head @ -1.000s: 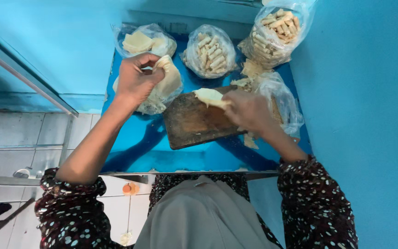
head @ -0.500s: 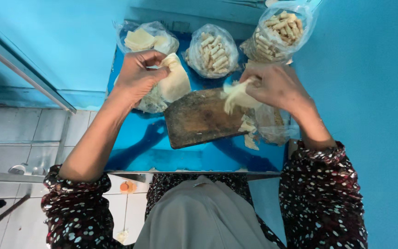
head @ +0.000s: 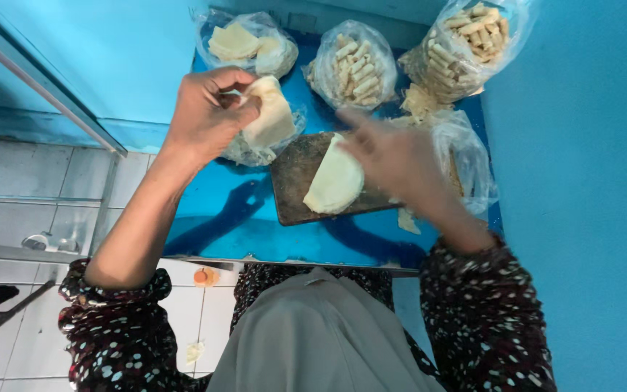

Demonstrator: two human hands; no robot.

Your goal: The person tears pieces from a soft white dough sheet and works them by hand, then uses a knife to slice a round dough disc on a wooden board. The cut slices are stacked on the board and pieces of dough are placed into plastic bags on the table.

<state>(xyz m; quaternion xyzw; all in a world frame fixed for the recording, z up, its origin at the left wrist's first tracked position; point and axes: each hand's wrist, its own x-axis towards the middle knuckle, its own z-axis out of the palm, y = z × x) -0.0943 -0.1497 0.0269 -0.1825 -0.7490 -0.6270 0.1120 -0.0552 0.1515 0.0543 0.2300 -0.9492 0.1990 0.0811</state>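
Already a folded wrapper [head: 335, 180] lies on the wooden board [head: 295, 185], its long axis running from the board's near-left toward its far-right, while behind the board three bags [head: 353, 65] hold finished rolls and flat sheets, so much looks done. Left of the board, the left hand [head: 208, 116] pinches another pale wrapper [head: 270, 116] above a bag; the blurred right hand [head: 397, 163] hovers with fingers spread at the folded wrapper's edge, gripping nothing I can tell.

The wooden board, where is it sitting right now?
In the head view the wooden board lies mid-way on the blue counter, under a pale dough sheet, between the left hand and the blurred right hand.
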